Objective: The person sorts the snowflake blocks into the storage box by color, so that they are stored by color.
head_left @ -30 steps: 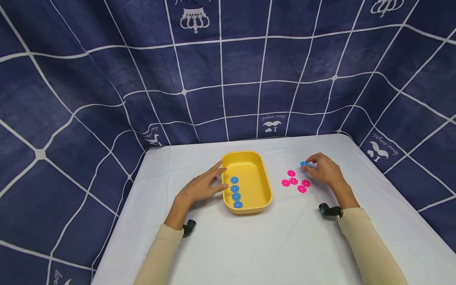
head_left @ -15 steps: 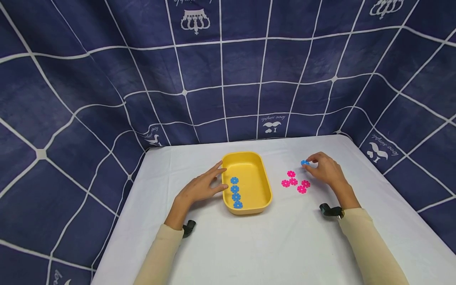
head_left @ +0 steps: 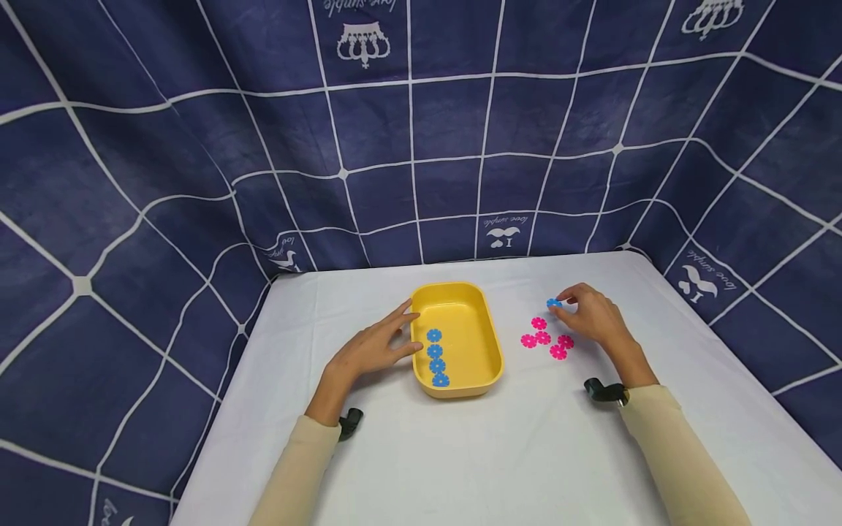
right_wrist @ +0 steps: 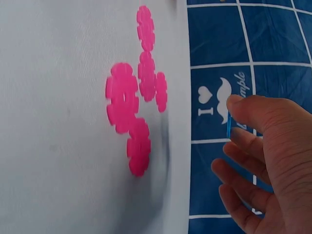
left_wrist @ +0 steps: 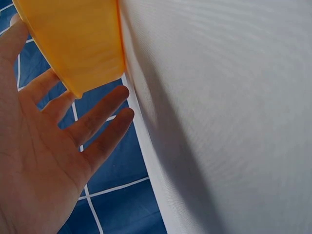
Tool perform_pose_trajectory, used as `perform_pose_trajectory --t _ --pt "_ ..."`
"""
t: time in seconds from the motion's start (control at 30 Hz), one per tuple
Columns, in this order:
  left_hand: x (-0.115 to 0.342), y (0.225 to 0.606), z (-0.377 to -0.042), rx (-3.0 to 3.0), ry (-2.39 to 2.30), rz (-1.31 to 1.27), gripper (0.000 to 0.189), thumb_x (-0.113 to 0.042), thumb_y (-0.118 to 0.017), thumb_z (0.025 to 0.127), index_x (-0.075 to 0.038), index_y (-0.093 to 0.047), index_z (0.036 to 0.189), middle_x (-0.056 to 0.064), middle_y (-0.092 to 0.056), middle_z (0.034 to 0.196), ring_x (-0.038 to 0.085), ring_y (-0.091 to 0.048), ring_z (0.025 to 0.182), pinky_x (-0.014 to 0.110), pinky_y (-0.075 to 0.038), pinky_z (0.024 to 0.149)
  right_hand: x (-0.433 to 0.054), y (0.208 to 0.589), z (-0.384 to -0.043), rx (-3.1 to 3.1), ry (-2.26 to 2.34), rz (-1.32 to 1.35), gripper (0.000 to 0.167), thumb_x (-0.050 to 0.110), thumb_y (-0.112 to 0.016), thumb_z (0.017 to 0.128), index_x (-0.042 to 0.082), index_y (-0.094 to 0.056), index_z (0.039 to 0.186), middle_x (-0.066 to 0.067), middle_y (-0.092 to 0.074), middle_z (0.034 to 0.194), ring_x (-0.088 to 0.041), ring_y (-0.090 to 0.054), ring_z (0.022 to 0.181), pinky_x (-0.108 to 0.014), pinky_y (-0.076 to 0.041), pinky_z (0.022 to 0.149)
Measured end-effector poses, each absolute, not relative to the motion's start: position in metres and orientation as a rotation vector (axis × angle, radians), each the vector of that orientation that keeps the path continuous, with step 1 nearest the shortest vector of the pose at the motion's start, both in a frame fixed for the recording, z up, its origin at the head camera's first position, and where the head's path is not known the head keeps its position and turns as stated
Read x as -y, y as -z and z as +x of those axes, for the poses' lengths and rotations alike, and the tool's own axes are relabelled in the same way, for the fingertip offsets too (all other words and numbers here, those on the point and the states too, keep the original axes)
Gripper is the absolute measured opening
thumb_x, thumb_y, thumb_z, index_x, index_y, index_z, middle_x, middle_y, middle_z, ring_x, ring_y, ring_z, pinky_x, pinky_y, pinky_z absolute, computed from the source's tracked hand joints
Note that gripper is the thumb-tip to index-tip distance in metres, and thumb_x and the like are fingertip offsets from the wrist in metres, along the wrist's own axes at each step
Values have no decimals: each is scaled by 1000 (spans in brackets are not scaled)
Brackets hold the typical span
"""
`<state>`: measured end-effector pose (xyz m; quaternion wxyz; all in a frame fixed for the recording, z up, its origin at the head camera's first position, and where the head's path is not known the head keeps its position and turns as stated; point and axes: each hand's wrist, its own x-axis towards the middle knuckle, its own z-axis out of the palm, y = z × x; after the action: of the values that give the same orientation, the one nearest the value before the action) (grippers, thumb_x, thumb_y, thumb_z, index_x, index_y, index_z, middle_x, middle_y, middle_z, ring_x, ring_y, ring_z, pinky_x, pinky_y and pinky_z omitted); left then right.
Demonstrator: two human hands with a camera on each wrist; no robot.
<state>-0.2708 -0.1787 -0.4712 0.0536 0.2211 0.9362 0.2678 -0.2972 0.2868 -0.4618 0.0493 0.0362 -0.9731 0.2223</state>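
Observation:
My right hand (head_left: 595,314) pinches a blue flower-shaped plastic disc (head_left: 554,303) between thumb and fingertips. In the right wrist view the disc (right_wrist: 229,124) shows edge-on, held above the white cloth. Close by lie several pink flower-shaped discs (head_left: 542,337), some touching or overlapping. At the left side of a yellow tray (head_left: 490,321), my left hand (head_left: 371,345) rests with spread, fairly straight fingers at the rim. Inside the tray, several blue flower-shaped discs (head_left: 435,351) form a line along its left side. The left wrist view shows the hand's open palm (left_wrist: 44,146) beside the tray's outer wall.
A white cloth (head_left: 473,453) covers the table. Behind and along both sides hangs a dark blue curtain (head_left: 447,183) with white grid lines. Small black devices (head_left: 604,391) are strapped at both wrists.
My right hand has shifted slightly left with the blue disc, toward the tray. The left hand, tray and pink discs keep their places, while the head view has tilted a little upward.

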Motion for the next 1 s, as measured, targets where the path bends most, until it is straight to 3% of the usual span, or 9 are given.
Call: perform_pose_trajectory --t 0.27,1.0 --pt "178 472 -269 -2834 -798 694 73 -62 -68 100 -33 -46 164 -20 -15 178 26 -43 156 58 -41 122 -267 466 -301 2983 -674 153 46 34 -79 97 2 -71 130 -24 -66 130 -44 -64 118 -59 -59 91" --pt "179 472 -271 -2854 -784 716 73 -62 -68 100 -33 -47 163 -19 -17 178 25 -47 153 57 -44 119 -206 447 -315 2882 -669 391 38 36 -83 95 9 -76 121 -13 -72 123 -35 -70 111 -57 -61 93"
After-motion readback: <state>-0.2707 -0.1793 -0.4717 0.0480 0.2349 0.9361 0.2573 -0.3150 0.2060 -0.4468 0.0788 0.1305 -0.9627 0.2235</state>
